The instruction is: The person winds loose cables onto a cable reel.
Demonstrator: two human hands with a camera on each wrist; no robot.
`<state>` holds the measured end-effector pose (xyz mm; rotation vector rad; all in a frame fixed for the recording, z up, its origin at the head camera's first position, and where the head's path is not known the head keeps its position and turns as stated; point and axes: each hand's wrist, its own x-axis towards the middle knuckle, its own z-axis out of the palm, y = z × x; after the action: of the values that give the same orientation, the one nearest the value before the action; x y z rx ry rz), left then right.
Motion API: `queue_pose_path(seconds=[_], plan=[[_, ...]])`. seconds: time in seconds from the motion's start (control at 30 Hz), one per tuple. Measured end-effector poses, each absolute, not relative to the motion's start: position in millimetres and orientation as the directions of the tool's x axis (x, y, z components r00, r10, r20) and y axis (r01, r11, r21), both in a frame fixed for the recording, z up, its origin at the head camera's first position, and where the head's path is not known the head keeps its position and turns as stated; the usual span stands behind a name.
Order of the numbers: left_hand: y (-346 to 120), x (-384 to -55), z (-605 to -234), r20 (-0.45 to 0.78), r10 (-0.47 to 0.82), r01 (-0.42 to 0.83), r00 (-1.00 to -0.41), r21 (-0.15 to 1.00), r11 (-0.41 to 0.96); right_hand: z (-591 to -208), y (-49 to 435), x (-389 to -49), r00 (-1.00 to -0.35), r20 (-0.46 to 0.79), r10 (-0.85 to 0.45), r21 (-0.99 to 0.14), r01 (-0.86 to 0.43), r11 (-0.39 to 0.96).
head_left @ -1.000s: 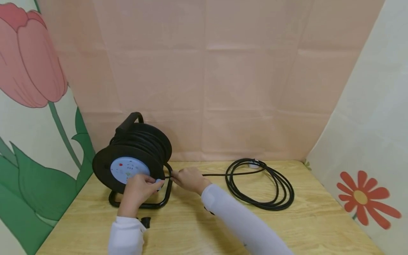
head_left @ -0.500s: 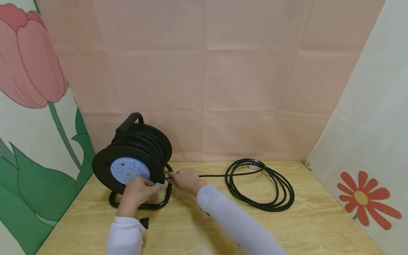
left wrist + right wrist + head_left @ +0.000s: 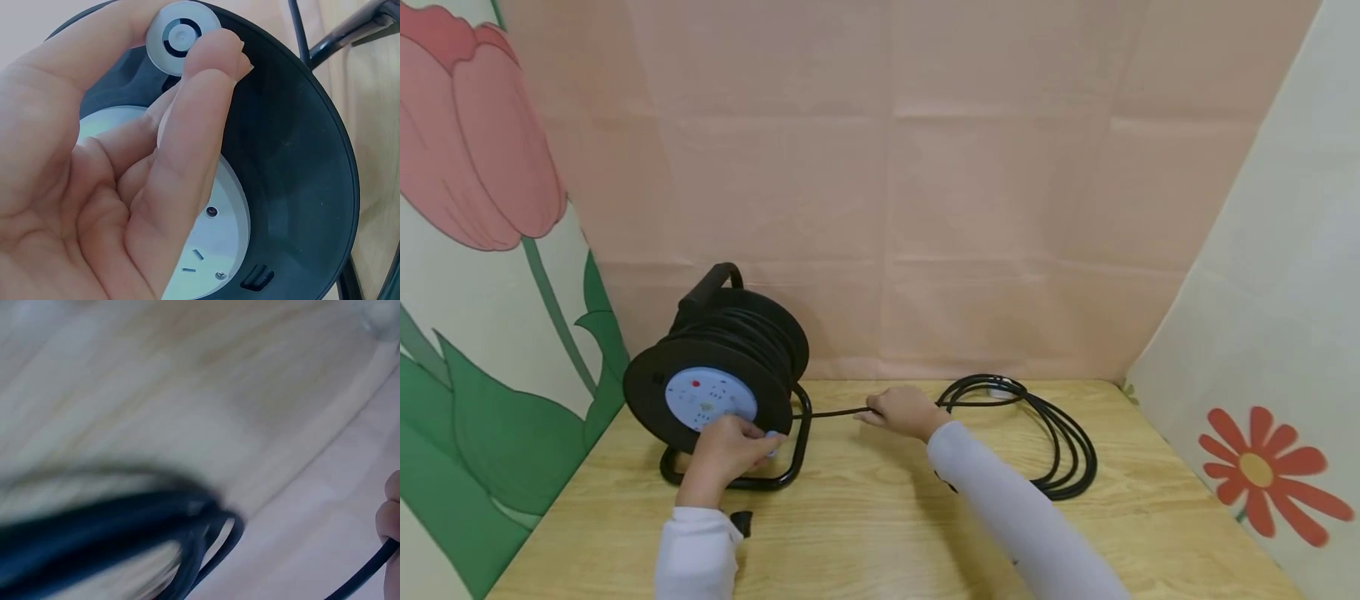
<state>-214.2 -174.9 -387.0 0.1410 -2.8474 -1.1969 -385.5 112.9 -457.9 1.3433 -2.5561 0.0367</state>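
A black cable reel (image 3: 643,400) with a pale blue socket disc (image 3: 707,392) stands at the left of the table, cable wound round its drum. My left hand (image 3: 724,454) pinches the small round knob (image 3: 181,39) near the rim of the reel's face, thumb on one side and fingers on the other. To the reel's right, my right hand (image 3: 904,412) holds the black cable (image 3: 833,413) between thumb and fingers. That cable runs from the reel through the hand toward a loose coil (image 3: 1078,454) on the right. In the right wrist view only some fingertips (image 3: 389,519) show at the edge.
The reel rests on a black tube frame (image 3: 775,482) with a carrying handle (image 3: 703,287) on top. A pale piece (image 3: 1000,392) lies at the coil's back. Near the left sleeve is a small black piece (image 3: 742,523). Printed sheets line the back and sides of the wooden table (image 3: 850,533).
My right hand has moved right, away from the reel, and a longer stretch of cable shows between them. The left hand stays at the knob.
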Motion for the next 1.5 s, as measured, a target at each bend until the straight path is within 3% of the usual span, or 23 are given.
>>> queue_pose_path(seconds=[0.17,0.33,0.53,0.63,0.77,1.0,1.37,1.5], plan=[[-174,-214,-387,-0.002,-0.105,-0.075,-0.994,0.713,0.697,-460,157,-394,-0.570,0.252,-0.782,0.086,-0.791,0.605],[-174,-213,-386,-0.018,-0.101,-0.083,-0.995,0.717,0.692,-465,216,-401,-0.668,0.229,-0.708,0.110,-0.705,0.701],[-175,-213,-385,-0.029,-0.101,-0.091,-0.994,0.722,0.686,-476,271,-408,-0.736,0.327,-0.593,0.159,-0.576,0.802],[-175,-213,-385,-0.028,-0.105,-0.093,-0.994,0.724,0.683,-483,288,-411,-0.756,0.352,-0.551,0.110,-0.552,0.827],[-176,-213,-385,-0.025,-0.107,-0.092,-0.994,0.724,0.684,-486,300,-414,-0.747,0.407,-0.526,0.075,-0.546,0.834],[-176,-213,-387,-0.032,-0.103,-0.095,-0.994,0.709,0.698,-463,302,-414,-0.658,0.570,-0.493,0.022,-0.587,0.809],[-180,-216,-392,-0.031,-0.112,-0.101,-0.993,0.709,0.698,-447,316,-389,-0.666,0.577,-0.472,-0.082,-0.623,0.778],[-180,-217,-395,-0.051,-0.117,-0.118,-0.992,0.720,0.684,-449,321,-369,-0.701,0.562,-0.438,-0.166,-0.615,0.771]])
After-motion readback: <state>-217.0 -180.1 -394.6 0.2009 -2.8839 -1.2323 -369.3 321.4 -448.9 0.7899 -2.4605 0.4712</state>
